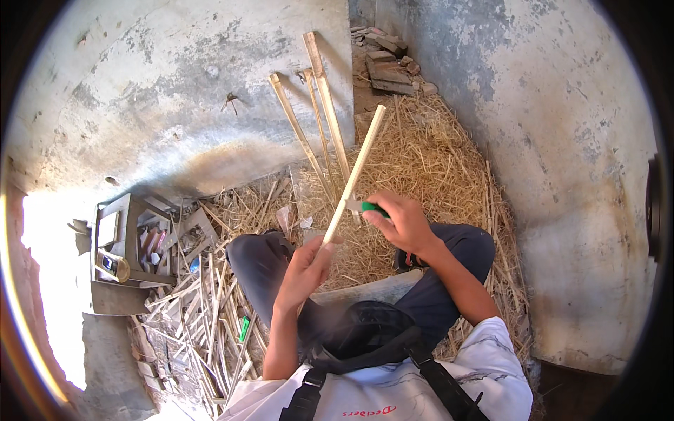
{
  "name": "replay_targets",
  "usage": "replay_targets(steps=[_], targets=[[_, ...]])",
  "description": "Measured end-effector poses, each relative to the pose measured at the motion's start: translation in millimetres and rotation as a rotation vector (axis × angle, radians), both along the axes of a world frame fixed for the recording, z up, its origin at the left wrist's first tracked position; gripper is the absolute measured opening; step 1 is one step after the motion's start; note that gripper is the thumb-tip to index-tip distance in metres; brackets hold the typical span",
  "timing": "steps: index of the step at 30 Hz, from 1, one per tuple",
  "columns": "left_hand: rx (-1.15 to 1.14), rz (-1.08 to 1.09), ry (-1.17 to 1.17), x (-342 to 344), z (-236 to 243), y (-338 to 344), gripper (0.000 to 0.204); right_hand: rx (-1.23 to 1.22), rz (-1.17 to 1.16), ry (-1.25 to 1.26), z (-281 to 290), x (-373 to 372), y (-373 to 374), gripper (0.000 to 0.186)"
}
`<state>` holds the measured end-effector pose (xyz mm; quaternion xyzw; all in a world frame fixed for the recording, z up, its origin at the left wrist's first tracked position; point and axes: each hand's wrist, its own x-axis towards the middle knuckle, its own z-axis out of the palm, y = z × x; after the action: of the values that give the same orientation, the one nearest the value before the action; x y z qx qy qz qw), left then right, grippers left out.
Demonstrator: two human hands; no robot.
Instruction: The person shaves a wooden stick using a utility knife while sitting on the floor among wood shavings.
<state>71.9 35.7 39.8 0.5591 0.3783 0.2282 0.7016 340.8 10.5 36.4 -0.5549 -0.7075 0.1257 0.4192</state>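
Note:
A long pale stick, wood or bamboo, slants up and away between my knees. Its lower part is gripped by my left hand, with the fingers closed around it. My right hand is wrapped round the green handle of a knife. The knife's short blade lies against the stick, a little above my left hand. Where the stick's lower end stops is hidden by my left hand and forearm.
Several pale poles lean on the weathered wall ahead. Straw covers the floor, with bricks in the far corner. At left stands a wooden box-like stand holding odds and ends; near it lie split sticks and a green object.

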Motion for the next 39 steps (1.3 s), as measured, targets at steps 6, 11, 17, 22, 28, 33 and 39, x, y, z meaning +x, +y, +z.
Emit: replay_targets(steps=[6, 11, 17, 22, 28, 33, 39], targets=[[-0.057, 0.014, -0.077, 8.4, 2.7, -4.3, 0.038, 0.106, 0.055, -0.099, -10.3, -19.7, -1.2, 0.029], [0.095, 0.057, 0.062, 13.5, 7.9, -6.1, 0.035, 0.142, 0.084, -0.159, -8.7, -30.3, -5.0, 0.028], [0.368, 0.164, 0.202, 18.2, -3.1, -9.7, 0.032, 0.118, 0.072, -0.197, -9.6, -34.4, -7.4, 0.029], [0.438, 0.177, 0.262, 19.7, -1.6, -10.9, 0.031, 0.104, 0.050, -0.232, -6.9, -33.8, -9.4, 0.029], [0.447, 0.186, 0.269, 17.8, 1.5, -12.8, 0.030, 0.141, 0.029, -0.247, -6.0, -34.4, -9.5, 0.029], [0.415, 0.190, 0.280, 11.0, 6.0, -18.7, 0.030, 0.155, 0.008, -0.245, -7.5, -33.4, -7.1, 0.030], [0.407, 0.170, 0.333, 0.2, -0.9, -23.8, 0.034, 0.160, -0.028, -0.245, -9.4, -27.3, -4.8, 0.030]])
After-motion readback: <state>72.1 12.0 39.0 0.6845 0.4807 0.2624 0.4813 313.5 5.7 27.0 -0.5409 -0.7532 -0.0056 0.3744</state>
